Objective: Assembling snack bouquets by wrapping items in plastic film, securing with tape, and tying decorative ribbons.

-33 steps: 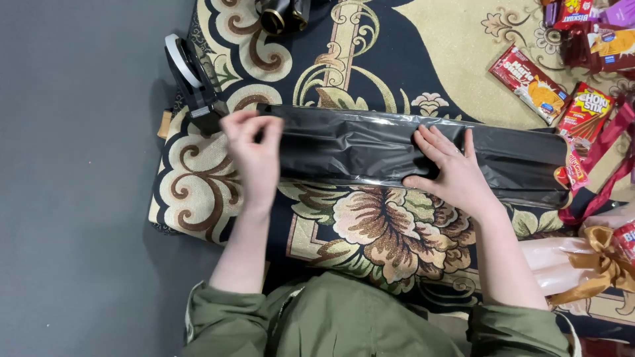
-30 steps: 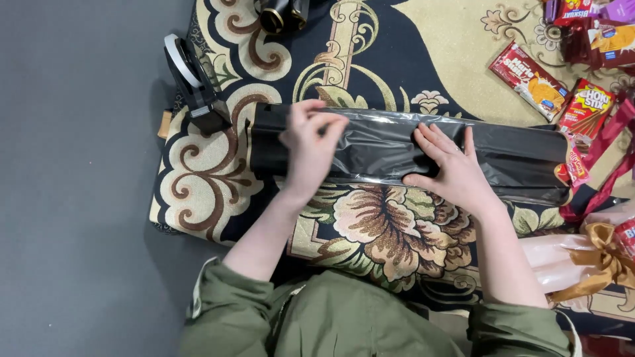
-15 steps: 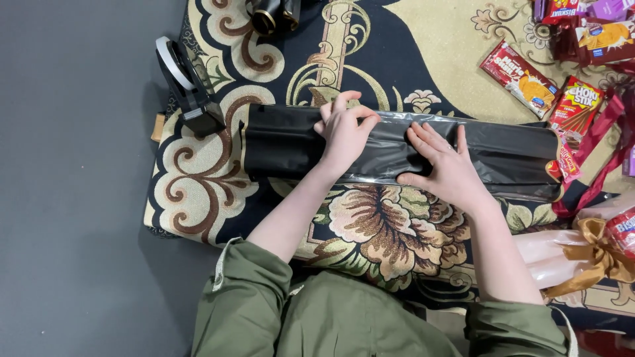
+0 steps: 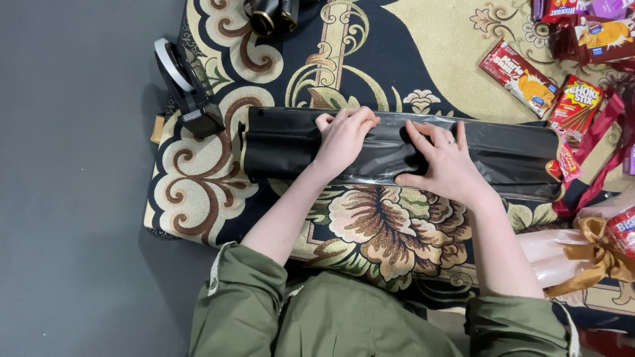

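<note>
Patterned rug, left hand now beside right hand, fingers spread flat on black plastic bag.

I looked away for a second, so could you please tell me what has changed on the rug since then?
The left hand slid rightward along the black wrapped bundle, from its left end to beside the right hand. The right hand, bundle and tape dispenser stayed put.

My left hand and right hand press flat, side by side, on a long black plastic-wrapped package lying across the patterned rug. A tape dispenser stands well beyond my left fingertips; red snack packets lie beyond my right fingers.
</note>
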